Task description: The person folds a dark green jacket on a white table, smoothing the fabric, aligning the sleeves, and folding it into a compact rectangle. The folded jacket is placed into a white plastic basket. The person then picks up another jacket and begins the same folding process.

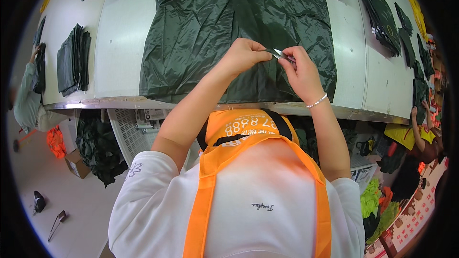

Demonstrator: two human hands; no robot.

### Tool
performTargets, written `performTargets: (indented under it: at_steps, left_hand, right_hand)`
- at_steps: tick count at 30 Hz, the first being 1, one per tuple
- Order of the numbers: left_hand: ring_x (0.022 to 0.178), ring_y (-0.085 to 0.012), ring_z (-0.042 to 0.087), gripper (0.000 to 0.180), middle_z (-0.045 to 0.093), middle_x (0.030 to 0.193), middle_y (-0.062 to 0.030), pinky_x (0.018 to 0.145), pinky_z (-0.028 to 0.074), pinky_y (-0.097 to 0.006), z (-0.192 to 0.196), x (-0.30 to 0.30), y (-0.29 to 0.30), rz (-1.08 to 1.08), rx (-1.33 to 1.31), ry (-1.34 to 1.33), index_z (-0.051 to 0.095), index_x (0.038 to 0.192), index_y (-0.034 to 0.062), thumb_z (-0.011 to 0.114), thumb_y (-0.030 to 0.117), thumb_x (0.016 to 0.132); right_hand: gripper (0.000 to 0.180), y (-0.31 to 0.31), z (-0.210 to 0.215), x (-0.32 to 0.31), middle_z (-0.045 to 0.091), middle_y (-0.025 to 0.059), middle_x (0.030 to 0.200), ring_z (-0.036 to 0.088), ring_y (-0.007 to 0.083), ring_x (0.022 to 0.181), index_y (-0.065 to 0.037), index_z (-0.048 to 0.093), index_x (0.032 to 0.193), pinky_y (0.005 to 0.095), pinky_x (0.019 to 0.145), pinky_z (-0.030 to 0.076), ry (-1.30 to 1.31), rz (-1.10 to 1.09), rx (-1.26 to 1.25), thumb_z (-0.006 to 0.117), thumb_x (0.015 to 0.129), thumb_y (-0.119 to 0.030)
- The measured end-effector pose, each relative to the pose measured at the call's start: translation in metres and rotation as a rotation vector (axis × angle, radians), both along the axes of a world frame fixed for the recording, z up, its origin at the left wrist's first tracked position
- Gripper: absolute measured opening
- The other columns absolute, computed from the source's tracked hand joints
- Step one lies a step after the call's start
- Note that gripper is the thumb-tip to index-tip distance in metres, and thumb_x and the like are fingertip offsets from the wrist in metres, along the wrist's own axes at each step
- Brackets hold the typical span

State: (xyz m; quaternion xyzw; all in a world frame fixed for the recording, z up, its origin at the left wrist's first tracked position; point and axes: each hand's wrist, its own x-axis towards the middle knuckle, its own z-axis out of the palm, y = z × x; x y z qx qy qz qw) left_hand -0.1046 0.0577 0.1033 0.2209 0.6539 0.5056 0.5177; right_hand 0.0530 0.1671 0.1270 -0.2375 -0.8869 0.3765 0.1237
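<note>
A large piece of shiny dark green fabric [193, 55], creased all over, lies spread on the white table and reaches its front edge. Above its near half, my left hand [246, 57] is closed in a pinch. A small dark bit shows at its fingertips, too small to name. Right beside them are the silver blades of small thread snips [278, 54], held between the thumb and fingers of my right hand [304, 74]. The blade tips almost meet the left fingertips. A beaded bracelet circles my right wrist.
Folded dark stacks lie on the table [122, 52] at left [74, 59] and right [382, 21]. Under its edge are a white plastic crate [126, 136] and heaped dark fabric [98, 145]. Other people work at the far left [26, 98] and far right [423, 136].
</note>
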Motion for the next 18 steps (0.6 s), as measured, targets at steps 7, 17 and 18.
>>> performTargets:
  at_steps: [7, 17, 18]
  left_hand:
    - [0.059, -0.0062, 0.051, 0.022, 0.062, 0.066, -0.0013, 0.054, 0.040, -0.023, 0.000, 0.002, 0.002, 0.004, 0.056, 0.029, 0.069, 0.079, -0.0020, 0.072, 0.018, 0.070]
    - [0.061, -0.0076, 0.054, 0.025, 0.063, 0.067, -0.0033, 0.057, 0.043, -0.024, -0.004, 0.003, 0.000, 0.045, 0.052, 0.084, 0.069, 0.082, -0.0034, 0.071, 0.019, 0.072]
    - [0.061, -0.0080, 0.054, 0.026, 0.064, 0.067, -0.0041, 0.058, 0.044, -0.024, -0.006, 0.005, 0.000, 0.058, 0.071, 0.128, 0.069, 0.083, -0.0037, 0.071, 0.019, 0.072]
  right_hand:
    - [0.016, 0.002, 0.001, -0.004, 0.057, 0.0096, 0.090, 0.060, 0.0284, 0.075, -0.004, 0.054, 0.093, 0.0350, 0.062, 0.047, 0.042, 0.022, 0.085, 0.061, 0.086, -0.015]
    - [0.015, 0.005, -0.008, -0.005, 0.061, 0.0068, 0.084, 0.059, 0.0191, 0.066, -0.002, 0.058, 0.092, 0.0286, 0.060, 0.046, 0.128, -0.109, -0.057, 0.062, 0.086, -0.016]
    - [0.015, 0.009, -0.009, -0.003, 0.061, 0.0059, 0.084, 0.058, 0.0163, 0.065, -0.002, 0.059, 0.092, 0.0270, 0.059, 0.046, 0.145, -0.164, -0.139, 0.062, 0.087, -0.016]
